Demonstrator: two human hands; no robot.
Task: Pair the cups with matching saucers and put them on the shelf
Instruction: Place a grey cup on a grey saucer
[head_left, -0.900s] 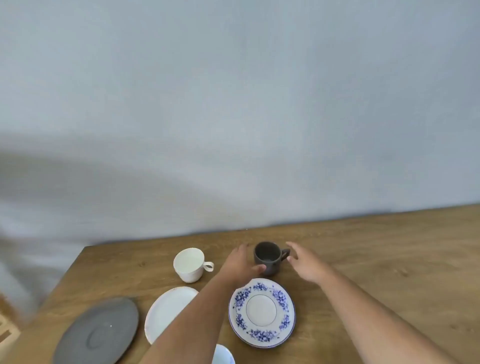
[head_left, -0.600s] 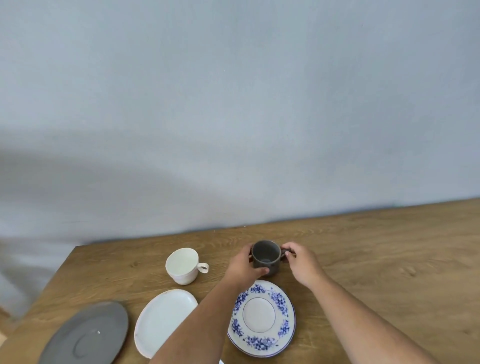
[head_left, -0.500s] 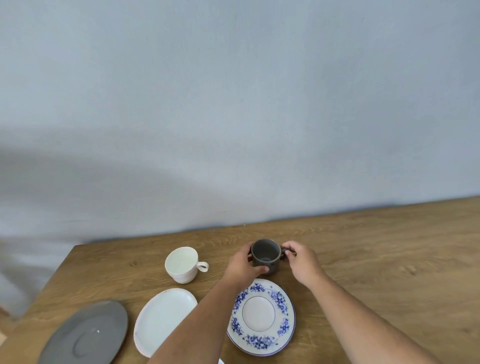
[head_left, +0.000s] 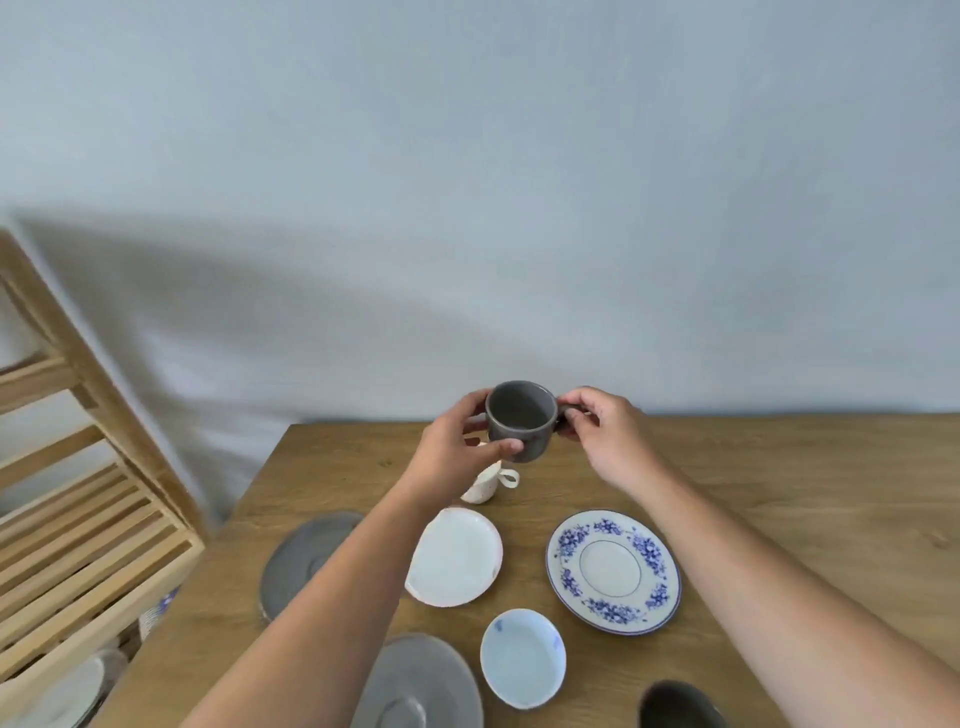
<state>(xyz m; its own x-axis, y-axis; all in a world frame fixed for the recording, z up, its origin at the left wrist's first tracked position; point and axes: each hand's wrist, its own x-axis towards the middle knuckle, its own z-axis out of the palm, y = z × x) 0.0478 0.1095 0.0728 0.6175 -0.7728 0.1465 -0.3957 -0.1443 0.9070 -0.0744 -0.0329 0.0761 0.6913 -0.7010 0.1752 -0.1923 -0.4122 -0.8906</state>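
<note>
Lifted off the table (head_left: 779, 467) now: grey cup (head_left: 519, 427), left hand (head_left: 457, 452) gripping its body, right hand (head_left: 602, 436) pinching the handle. Directly beneath the left hand, white cup (head_left: 485, 486), partly hidden. Nearer, between the forearms: white saucer (head_left: 454, 556), blue-flowered saucer (head_left: 613, 570).

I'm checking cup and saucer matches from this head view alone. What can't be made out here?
- White cup: body mostly behind the left hand.
- Grey saucer: right part under the left forearm.
- Second grey saucer and dark cup: cut by the bottom edge.
- Grey cup handle: covered by the right hand.
- Shelf: blurred, contents unclear.
</note>
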